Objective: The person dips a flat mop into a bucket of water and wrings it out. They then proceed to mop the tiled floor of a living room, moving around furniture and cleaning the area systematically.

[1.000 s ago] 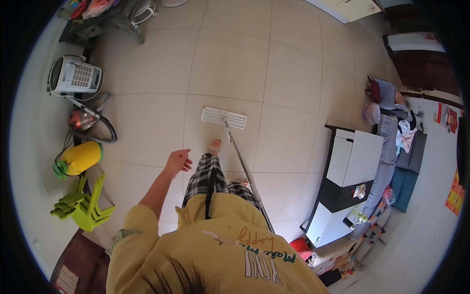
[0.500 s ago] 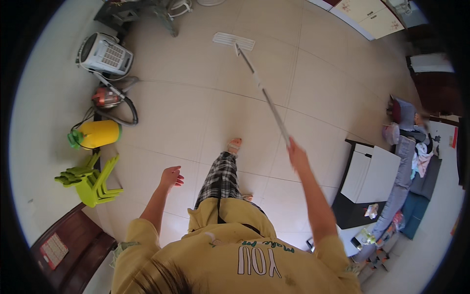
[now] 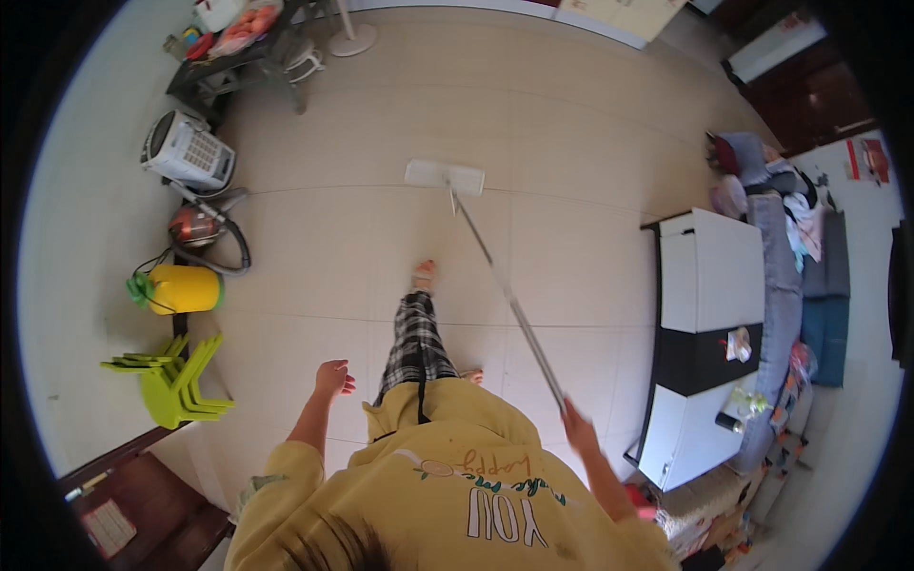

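A flat mop (image 3: 514,303) with a long metal handle slants across the tiled floor (image 3: 581,257). My right hand (image 3: 579,426) is wrapped round the upper end of its handle. At the handle's far end, the white rectangular mop head (image 3: 466,181) lies on the tiles ahead of my feet. My left hand (image 3: 333,379) hangs in the air at my left side, with loosely curled fingers and no object visible in it. My front foot (image 3: 425,276) stands between the mop head and my body.
Along the left wall stand a white appliance (image 3: 190,152), a red vacuum cleaner (image 3: 195,226), a yellow sprayer tank (image 3: 186,288) and stacked green chairs (image 3: 171,390). A black-and-white coffee table (image 3: 724,271) and a grey sofa (image 3: 776,238) line the right. A dark table (image 3: 243,62) is far left.
The mop head has come nearer to me, and my right hand has moved back toward my body with the handle. My left hand has dropped slightly lower in view. The whole view has shifted.
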`<move>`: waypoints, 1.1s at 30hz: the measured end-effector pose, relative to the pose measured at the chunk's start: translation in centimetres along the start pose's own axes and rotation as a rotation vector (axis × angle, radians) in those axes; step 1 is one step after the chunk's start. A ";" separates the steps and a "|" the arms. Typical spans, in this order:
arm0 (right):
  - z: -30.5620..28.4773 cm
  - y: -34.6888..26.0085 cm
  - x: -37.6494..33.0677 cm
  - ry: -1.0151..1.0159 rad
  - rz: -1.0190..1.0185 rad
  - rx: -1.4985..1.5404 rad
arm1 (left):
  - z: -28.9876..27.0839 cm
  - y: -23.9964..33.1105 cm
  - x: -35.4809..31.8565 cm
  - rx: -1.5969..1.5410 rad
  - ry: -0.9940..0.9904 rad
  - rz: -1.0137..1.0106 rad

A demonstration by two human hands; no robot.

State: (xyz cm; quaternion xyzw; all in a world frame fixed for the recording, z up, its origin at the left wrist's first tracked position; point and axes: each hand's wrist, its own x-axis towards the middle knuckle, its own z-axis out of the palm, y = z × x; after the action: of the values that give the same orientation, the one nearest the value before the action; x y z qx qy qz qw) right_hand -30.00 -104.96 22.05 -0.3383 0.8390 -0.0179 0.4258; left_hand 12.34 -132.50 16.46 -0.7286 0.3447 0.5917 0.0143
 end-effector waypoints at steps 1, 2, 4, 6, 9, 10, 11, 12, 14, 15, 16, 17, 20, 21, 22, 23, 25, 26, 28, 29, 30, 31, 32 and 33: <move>1.4 4.6 -5.3 0.027 0.018 0.017 | 1.1 -0.3 0.6 0.039 -0.028 -0.006; 3.0 9.1 -10.4 0.028 -0.016 0.085 | 1.8 -0.4 1.3 0.078 -0.042 -0.013; 4.5 13.1 -19.7 -0.015 0.090 0.153 | 3.7 1.1 2.7 0.142 -0.096 -0.013; 5.3 15.3 -27.4 -0.072 0.199 0.219 | 5.3 3.9 2.4 0.135 -0.158 0.081; 4.3 12.1 -27.9 -0.104 0.289 0.243 | 7.0 7.9 1.7 0.126 -0.258 0.177; 4.0 10.7 -27.0 -0.092 0.285 0.243 | 7.3 9.2 1.4 0.125 -0.288 0.208; 3.6 9.1 -25.4 -0.075 0.269 0.236 | 7.5 10.3 1.0 0.120 -0.315 0.235; 3.3 7.3 -23.3 -0.058 0.244 0.225 | 7.7 11.1 0.6 0.105 -0.328 0.252; 2.2 3.4 -18.0 -0.017 0.178 0.218 | 7.0 12.1 0.3 0.074 -0.343 0.279; 1.4 1.4 -14.8 -0.001 0.132 0.212 | 6.2 11.7 0.6 0.047 -0.329 0.271; 0.6 -0.8 -11.2 0.020 0.065 0.202 | 4.9 10.9 0.8 0.014 -0.306 0.266; -0.3 -3.2 -7.3 0.042 -0.007 0.193 | 3.3 9.8 0.8 -0.021 -0.278 0.258; -2.6 -10.4 5.6 -0.004 -0.045 0.278 | -1.6 7.7 0.0 -0.112 -0.089 0.133; -4.4 -14.7 9.4 -0.059 -0.032 0.212 | -3.2 6.3 -0.3 -0.157 0.002 0.095; -5.8 -19.0 12.9 -0.056 -0.093 0.236 | -4.8 5.1 -0.9 -0.198 0.100 0.062; -6.2 -21.1 17.8 -0.035 -0.124 0.243 | -6.0 4.7 -1.6 -0.216 0.125 0.044; -8.2 -26.1 26.3 0.006 -0.172 0.258 | -8.1 4.2 -3.0 -0.238 0.167 -0.008; -9.7 -28.9 28.7 0.067 -0.241 0.253 | -8.7 4.3 -3.0 -0.227 0.175 -0.016; -13.1 -34.6 29.1 -0.006 -0.176 0.335 | -9.5 4.6 -3.1 -0.203 0.184 -0.038; -12.6 -35.2 28.7 -0.002 -0.183 0.325 | -9.7 5.0 -2.6 -0.193 0.175 -0.046; -12.2 -35.1 28.1 0.008 -0.184 0.317 | -9.8 5.5 -1.5 -0.178 0.160 -0.051; -12.0 -34.6 27.4 0.017 -0.191 0.301 | -9.5 5.9 -0.4 -0.173 0.146 -0.057; -11.2 -32.3 25.8 0.033 -0.243 0.270 | -9.3 6.8 0.4 -0.142 0.107 -0.058; -10.9 -30.5 23.3 -0.039 -0.095 0.270 | -9.0 8.1 1.5 -0.108 0.066 -0.060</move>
State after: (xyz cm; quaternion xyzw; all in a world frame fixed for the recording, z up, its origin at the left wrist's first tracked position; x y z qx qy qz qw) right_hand -30.57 -144.86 22.35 -0.3173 0.8036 -0.1443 0.4825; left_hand 15.91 -143.27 20.96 -0.7575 0.2906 0.5843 -0.0185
